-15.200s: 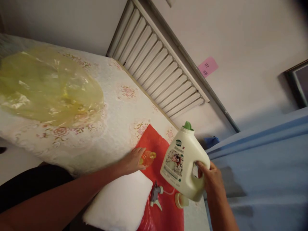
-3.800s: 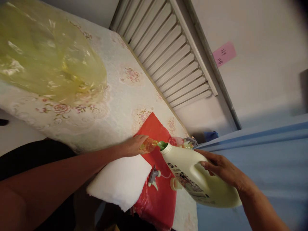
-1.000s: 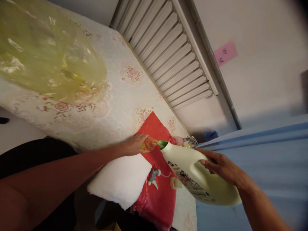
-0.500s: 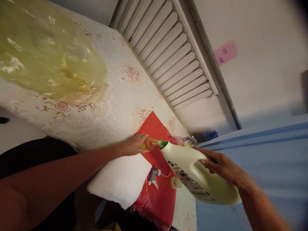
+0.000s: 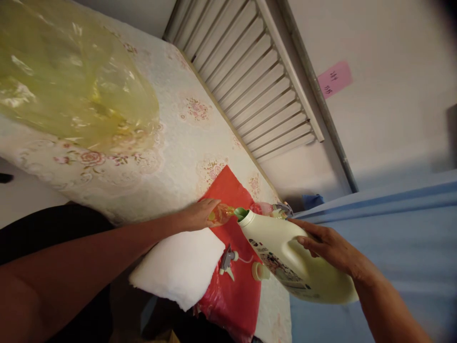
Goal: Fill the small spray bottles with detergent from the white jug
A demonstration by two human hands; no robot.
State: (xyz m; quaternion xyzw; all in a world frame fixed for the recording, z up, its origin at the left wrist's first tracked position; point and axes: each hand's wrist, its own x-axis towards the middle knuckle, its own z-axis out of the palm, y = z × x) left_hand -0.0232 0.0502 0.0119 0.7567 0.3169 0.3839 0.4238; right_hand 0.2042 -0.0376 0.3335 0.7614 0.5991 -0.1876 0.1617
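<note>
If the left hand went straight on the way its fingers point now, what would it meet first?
Probably the green spout of the detergent jug. The left hand has its grip on the small orange bottle, and the spout sits just beyond that bottle's mouth, though depth is unclear.

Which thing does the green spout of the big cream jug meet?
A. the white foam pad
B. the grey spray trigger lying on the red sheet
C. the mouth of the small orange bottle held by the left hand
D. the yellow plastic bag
C: the tilted cream jug, gripped by the right hand, has its green spout at the mouth of the small orange bottle that the left hand holds.
</note>
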